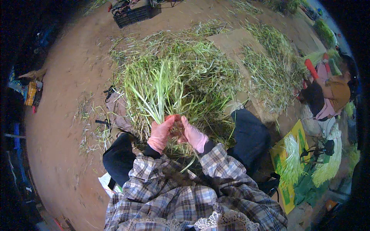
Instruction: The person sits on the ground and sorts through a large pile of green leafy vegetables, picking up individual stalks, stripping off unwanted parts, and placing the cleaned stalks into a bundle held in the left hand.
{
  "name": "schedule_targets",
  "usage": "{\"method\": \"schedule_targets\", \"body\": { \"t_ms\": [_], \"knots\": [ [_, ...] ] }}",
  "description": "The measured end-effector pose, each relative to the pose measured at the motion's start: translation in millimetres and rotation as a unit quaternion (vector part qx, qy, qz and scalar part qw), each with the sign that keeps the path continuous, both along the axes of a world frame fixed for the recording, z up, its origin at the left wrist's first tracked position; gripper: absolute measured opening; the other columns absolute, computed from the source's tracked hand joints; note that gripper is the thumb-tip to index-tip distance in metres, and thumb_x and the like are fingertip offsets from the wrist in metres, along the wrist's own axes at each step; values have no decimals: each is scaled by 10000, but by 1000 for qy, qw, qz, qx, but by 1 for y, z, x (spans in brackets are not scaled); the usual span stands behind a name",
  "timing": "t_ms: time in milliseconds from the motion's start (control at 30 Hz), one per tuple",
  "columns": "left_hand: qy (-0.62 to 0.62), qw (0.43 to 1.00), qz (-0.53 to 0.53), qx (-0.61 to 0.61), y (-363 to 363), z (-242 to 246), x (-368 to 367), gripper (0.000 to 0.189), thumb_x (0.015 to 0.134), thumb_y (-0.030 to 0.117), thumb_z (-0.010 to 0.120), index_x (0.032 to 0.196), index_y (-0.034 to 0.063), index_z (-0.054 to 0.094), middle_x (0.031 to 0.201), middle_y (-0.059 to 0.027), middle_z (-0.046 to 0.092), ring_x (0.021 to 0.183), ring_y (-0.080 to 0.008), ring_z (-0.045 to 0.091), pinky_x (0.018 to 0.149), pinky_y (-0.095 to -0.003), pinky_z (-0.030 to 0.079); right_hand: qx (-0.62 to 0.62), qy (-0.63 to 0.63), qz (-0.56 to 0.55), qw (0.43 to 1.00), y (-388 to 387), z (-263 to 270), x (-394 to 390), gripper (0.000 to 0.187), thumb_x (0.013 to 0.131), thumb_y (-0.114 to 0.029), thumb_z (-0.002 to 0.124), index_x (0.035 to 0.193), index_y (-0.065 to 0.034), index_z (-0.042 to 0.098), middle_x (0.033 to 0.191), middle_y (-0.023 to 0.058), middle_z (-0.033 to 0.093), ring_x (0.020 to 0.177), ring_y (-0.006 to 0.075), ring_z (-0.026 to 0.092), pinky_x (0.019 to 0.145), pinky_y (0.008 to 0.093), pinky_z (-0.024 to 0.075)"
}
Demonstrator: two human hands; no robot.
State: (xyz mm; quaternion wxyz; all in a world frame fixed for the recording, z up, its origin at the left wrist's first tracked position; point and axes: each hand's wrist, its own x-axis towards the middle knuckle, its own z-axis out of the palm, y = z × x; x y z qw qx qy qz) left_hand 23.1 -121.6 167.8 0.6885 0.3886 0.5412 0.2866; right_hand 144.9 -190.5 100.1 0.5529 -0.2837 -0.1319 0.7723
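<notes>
My left hand [160, 135], in a thin pink glove, is closed around a bunch of long green stalks [160, 101]. Pale stems rise from its grip and the leafy tops fan out away from me. My right hand [193, 135], gloved alike, meets the left at the foot of the bunch with its fingers bent inward. Whether those fingertips pinch a stem is hidden by blur and overlap. Just beyond both hands lies a large heap of cut green plants [202, 66], partly dry and yellowed. A loose pale leaf [188, 165] hangs below my right wrist.
My dark-trousered knees flank the heap. At right, trimmed pale-green bundles [292, 156] lie on a yellow sheet [286, 199]. Another person [326, 89] with red sleeves sits farther right. A black plastic crate [133, 16] stands on the earthen floor [66, 115] at the top.
</notes>
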Motion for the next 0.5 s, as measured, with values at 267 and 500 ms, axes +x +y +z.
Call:
{"method": "schedule_targets", "body": {
  "t_ms": [267,500],
  "knots": [
    [-15,982,123,141,21,-2,-23,184,755,133,706,872,-5,676,732,-7,630,624,-90,529,581,-226,392,74,-682,-30,727,16,-24,2,430,898,-473,463,902,-92,663,679,126,629,647,285,612,582,357,463],
    [-82,947,193,244,100,54,-70,242,819,293,669,898,63,670,793,39,620,574,-4,373,486,-179,258,-87,-831,40,547,-8,-100,99,393,885,-441,444,872,-113,660,811,143,643,755,342,617,652,456,472]
  ]
}}
